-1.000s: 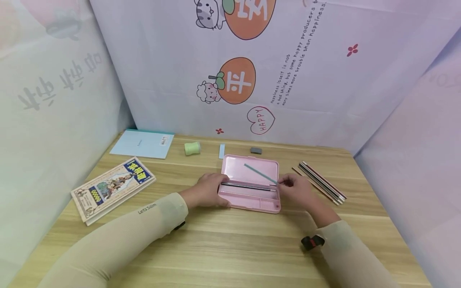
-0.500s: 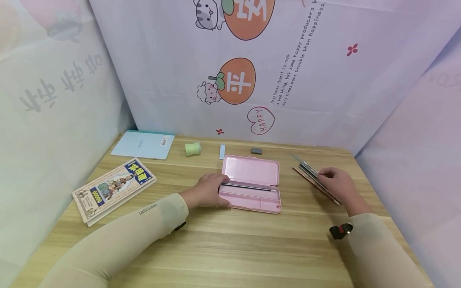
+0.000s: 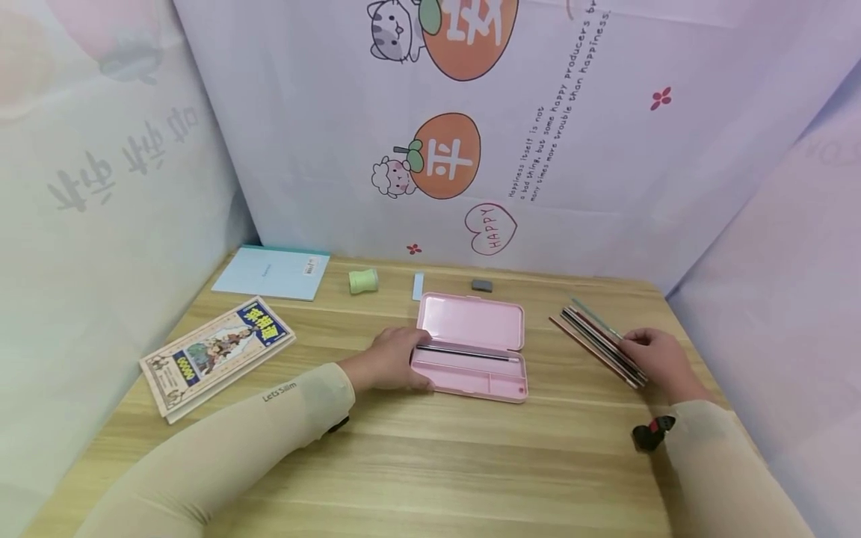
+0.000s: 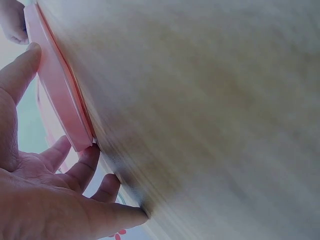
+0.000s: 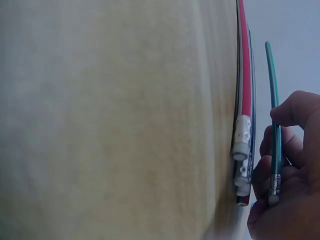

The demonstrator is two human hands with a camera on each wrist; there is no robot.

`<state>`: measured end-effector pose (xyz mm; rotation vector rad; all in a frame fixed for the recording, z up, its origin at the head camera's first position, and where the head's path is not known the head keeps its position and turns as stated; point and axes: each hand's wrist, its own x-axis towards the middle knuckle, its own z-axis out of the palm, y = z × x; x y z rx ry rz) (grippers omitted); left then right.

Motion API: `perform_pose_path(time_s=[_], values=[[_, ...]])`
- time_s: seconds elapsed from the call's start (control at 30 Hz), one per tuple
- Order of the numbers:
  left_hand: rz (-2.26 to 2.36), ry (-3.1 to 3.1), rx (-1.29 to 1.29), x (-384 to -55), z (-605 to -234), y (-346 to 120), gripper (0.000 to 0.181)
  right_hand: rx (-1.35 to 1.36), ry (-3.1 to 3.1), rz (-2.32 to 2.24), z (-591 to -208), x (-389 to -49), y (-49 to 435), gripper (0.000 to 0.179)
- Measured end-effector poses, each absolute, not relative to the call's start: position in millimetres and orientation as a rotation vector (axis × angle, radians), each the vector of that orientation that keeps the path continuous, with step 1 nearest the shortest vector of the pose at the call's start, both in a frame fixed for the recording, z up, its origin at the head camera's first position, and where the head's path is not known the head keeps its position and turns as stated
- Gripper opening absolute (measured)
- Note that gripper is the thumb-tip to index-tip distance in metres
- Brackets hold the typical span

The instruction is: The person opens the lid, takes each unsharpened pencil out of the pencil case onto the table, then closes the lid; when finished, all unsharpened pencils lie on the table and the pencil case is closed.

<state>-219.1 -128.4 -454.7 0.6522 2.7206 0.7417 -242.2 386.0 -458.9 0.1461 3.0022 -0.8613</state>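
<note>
An opened pink pencil case (image 3: 471,323) lies on the table, with a dark pencil (image 3: 471,353) in its long compartment. My left hand (image 3: 392,359) holds the case's left end; in the left wrist view the thumb presses its front side and the fingers reach around the end. Over at the right, my right hand (image 3: 659,362) pinches a teal pencil (image 5: 272,80) near its eraser end, thumb against fingers. That pencil is just beside a bundle of several pencils (image 3: 595,344), whose eraser ends, one on a red pencil (image 5: 245,65), show in the right wrist view.
Behind the case are a grey eraser (image 3: 481,285), a small pale blue strip (image 3: 418,286) and a light green spool-shaped item (image 3: 363,281). At the left lie a light blue notebook (image 3: 272,272) and a thick illustrated book or box (image 3: 218,355) on the wooden table (image 3: 430,471).
My right hand has carried the teal pencil from above the pencil case rightward to the pencil bundle. My left hand has stayed on the case.
</note>
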Motion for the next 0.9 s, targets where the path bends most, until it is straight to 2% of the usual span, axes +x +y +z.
perform_pose_path(time_s=[0.6, 0.9], values=[[0.748, 2.712, 0.671, -216.7, -449.3, -126.8, 0.088, 0.13, 2.973, -0.797, -465.9, -245.6, 397.2, 0.046], [0.757, 2.713, 0.655, -216.6, -449.9, -128.0, 0.088, 0.099, 3.017, -0.849, -460.5, -245.5, 379.4, 0.047]])
